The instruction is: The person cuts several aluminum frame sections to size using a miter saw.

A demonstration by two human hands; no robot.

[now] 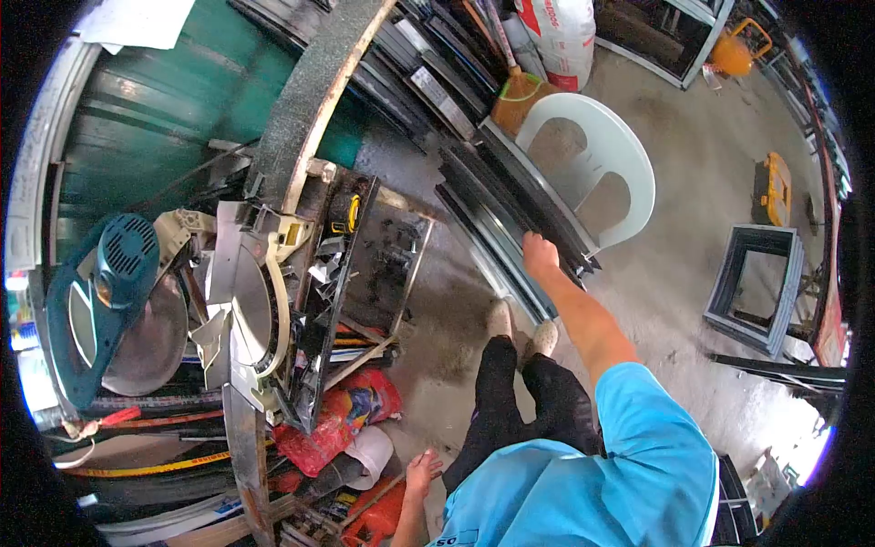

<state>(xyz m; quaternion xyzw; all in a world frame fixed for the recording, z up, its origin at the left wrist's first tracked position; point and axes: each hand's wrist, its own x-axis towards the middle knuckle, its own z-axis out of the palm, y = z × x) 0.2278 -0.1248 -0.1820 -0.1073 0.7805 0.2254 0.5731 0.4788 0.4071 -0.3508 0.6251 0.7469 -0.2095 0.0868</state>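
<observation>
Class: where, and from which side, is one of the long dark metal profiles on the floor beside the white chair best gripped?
Probably its upper edge near the close end, from above, where the right hand sits: the profiles lie flat and stacked, and the chair blocks the far side.

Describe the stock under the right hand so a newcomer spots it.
Find the white plastic chair on the concrete floor. Beside it runs a bundle of long dark metal profiles, laid diagonally, with the right hand on its near end. Unlike the assembled grey frame further right, these are loose straight lengths.
</observation>
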